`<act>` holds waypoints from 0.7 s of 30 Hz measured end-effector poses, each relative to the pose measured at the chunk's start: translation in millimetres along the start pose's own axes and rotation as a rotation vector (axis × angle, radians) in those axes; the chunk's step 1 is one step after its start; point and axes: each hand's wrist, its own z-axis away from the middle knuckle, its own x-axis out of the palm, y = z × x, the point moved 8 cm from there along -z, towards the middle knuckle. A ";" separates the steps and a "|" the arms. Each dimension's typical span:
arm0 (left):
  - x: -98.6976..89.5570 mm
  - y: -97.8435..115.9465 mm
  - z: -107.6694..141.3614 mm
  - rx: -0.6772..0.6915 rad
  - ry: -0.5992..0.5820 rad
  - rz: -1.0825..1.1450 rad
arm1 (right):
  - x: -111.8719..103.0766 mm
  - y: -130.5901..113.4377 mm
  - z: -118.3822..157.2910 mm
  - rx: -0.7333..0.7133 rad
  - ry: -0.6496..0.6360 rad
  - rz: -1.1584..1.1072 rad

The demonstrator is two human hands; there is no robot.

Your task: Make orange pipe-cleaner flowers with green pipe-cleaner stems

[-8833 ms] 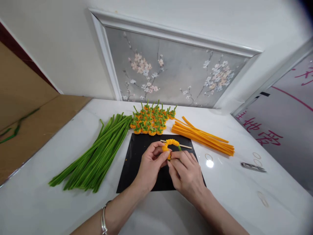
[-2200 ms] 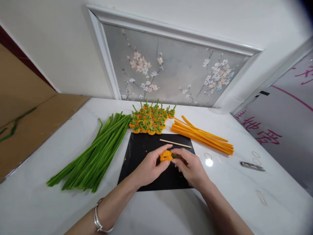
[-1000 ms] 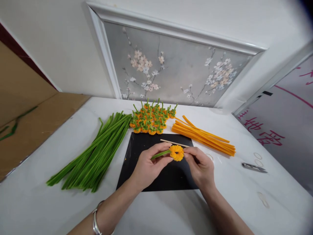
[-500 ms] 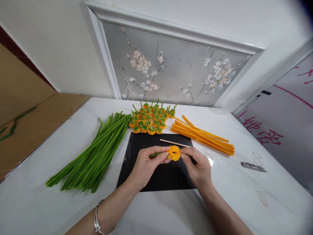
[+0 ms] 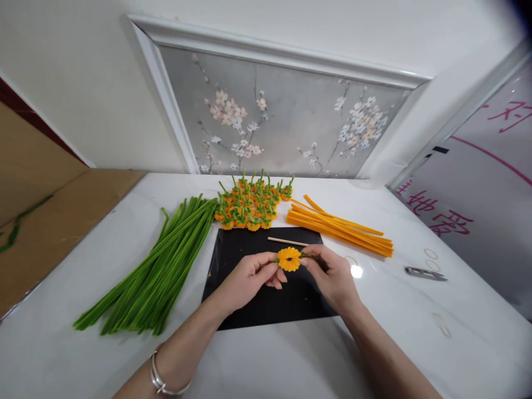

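Note:
An orange coiled pipe-cleaner ring [image 5: 288,259], shaped like a flower with a small hole in its middle, is stretched between my hands above the black mat [image 5: 266,302]. My left hand [image 5: 253,277] pinches it at its left edge, where a bit of green shows; two lower fingers hang loose. At the other edge, my right hand [image 5: 326,271] has thumb and forefinger closed on a short green pipe cleaner [image 5: 305,255] beside the ring. How the green runs through the ring is hidden. A thin wooden stick [image 5: 286,241] lies on the mat just behind.
Green pipe cleaners [image 5: 153,271] lie piled at the left, orange pipe cleaners [image 5: 341,224] at the back right. Several finished orange pieces with green stems [image 5: 247,205] stand behind the mat. Thread snips [image 5: 426,273] and rubber bands [image 5: 441,325] rest on the right.
Green now shows at the ring's right side in my right fingers, while the green length by my left hand is no longer seen. The ring has turned slightly; the view has shifted.

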 end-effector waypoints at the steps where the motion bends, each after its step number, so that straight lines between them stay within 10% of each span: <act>1: 2.0 -3.6 0.1 -0.030 -0.028 0.025 | 1.4 2.8 -0.7 0.017 -0.026 0.002; 7: 0.7 -18.0 1.1 -0.156 -0.056 0.198 | 8.0 1.7 -3.4 -0.035 -0.221 0.034; 21: -4.4 -22.1 4.4 -0.258 -0.055 0.253 | -11.7 -3.6 -4.9 -0.056 0.086 0.226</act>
